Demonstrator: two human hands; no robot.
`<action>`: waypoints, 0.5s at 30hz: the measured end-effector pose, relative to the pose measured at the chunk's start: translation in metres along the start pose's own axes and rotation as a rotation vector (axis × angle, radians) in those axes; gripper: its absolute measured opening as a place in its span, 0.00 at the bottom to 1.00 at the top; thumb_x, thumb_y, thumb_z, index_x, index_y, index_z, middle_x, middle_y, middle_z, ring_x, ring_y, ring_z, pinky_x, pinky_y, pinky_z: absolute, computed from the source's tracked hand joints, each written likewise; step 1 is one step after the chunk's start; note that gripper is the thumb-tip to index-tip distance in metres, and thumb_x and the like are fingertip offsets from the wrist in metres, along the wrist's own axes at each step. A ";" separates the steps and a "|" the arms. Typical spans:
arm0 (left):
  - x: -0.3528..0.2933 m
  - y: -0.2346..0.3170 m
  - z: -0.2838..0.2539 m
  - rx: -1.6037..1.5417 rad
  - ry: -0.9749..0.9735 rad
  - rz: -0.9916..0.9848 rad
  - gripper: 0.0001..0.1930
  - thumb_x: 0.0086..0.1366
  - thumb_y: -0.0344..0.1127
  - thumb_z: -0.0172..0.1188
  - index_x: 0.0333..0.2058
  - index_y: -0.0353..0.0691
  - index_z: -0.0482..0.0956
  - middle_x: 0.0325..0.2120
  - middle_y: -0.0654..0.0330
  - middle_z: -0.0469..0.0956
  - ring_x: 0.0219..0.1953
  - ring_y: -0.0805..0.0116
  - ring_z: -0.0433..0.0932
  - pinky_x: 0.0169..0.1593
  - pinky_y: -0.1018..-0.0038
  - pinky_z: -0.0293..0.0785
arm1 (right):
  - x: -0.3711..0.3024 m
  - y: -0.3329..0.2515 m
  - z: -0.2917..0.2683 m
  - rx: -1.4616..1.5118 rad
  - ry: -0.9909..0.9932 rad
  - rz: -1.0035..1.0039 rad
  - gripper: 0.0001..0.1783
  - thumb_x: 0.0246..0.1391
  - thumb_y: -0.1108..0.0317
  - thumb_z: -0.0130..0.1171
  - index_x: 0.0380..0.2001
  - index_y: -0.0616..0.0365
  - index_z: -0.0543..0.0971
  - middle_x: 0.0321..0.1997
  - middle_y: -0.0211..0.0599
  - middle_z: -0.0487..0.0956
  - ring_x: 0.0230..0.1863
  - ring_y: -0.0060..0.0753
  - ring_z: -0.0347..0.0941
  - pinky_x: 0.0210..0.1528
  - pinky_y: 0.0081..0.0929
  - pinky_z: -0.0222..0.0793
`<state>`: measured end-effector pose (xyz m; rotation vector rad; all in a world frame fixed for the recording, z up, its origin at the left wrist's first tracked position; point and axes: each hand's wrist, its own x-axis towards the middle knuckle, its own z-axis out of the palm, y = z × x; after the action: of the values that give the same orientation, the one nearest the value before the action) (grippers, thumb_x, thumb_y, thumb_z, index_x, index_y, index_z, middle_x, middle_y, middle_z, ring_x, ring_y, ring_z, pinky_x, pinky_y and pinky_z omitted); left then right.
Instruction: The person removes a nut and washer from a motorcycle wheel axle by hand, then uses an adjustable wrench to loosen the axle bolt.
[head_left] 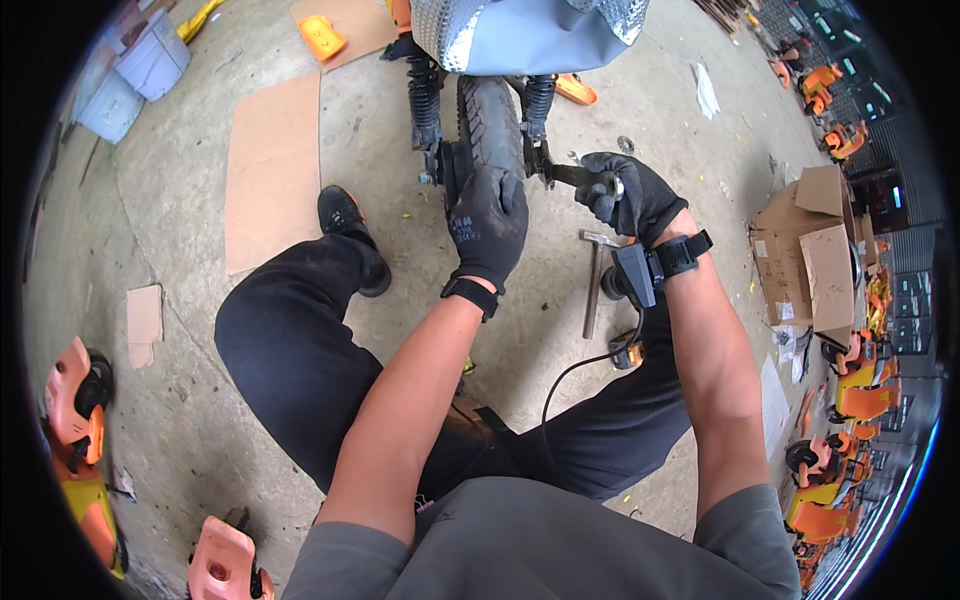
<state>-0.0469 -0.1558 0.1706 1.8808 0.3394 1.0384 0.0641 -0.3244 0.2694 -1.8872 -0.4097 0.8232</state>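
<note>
A black knobby tyre [490, 125] stands upright between two black coil-spring shock absorbers [425, 100], at the top centre. My left hand [487, 222], in a black glove, grips the near side of the tyre, its fingers partly hidden. To the right of the wheel, my right hand [640, 195], gloved too, is closed around a dark tool with a shiny metal end [617, 187]. Its dark shaft points toward the axle [545, 165]; whether it touches cannot be made out. A hammer [594, 285] lies on the floor below my right hand.
A silvery cover [530, 35] hangs over the vehicle above the wheel. Flat cardboard [270, 170] lies left, a cardboard box [815, 245] stands right. A yellow-black power tool [627, 353] sits by my right leg. Orange scooters [865, 400] line the right side; grey bins [150, 55] stand upper left.
</note>
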 end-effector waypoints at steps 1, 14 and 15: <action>-0.001 -0.001 -0.001 0.007 -0.002 -0.005 0.09 0.62 0.36 0.58 0.32 0.37 0.71 0.29 0.44 0.75 0.33 0.39 0.75 0.36 0.53 0.71 | 0.001 -0.006 0.002 0.098 -0.005 0.021 0.06 0.56 0.76 0.54 0.38 0.60 0.77 0.24 0.24 0.75 0.24 0.10 0.66 0.22 0.11 0.63; -0.002 -0.006 -0.001 -0.004 -0.048 -0.046 0.10 0.60 0.35 0.60 0.33 0.35 0.72 0.28 0.42 0.75 0.34 0.38 0.74 0.36 0.53 0.71 | -0.034 -0.039 -0.021 0.597 0.162 0.194 0.16 0.63 0.63 0.56 0.40 0.70 0.72 0.28 0.42 0.78 0.17 0.18 0.72 0.17 0.12 0.70; -0.001 -0.007 0.000 -0.010 -0.047 -0.061 0.10 0.60 0.35 0.60 0.33 0.35 0.72 0.28 0.42 0.75 0.34 0.38 0.75 0.36 0.53 0.71 | -0.048 -0.038 -0.012 0.524 0.262 0.107 0.16 0.61 0.62 0.58 0.39 0.69 0.73 0.27 0.38 0.77 0.18 0.18 0.72 0.18 0.12 0.70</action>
<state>-0.0468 -0.1526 0.1639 1.8718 0.3614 0.9514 0.0413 -0.3442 0.3236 -1.5028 0.0703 0.6613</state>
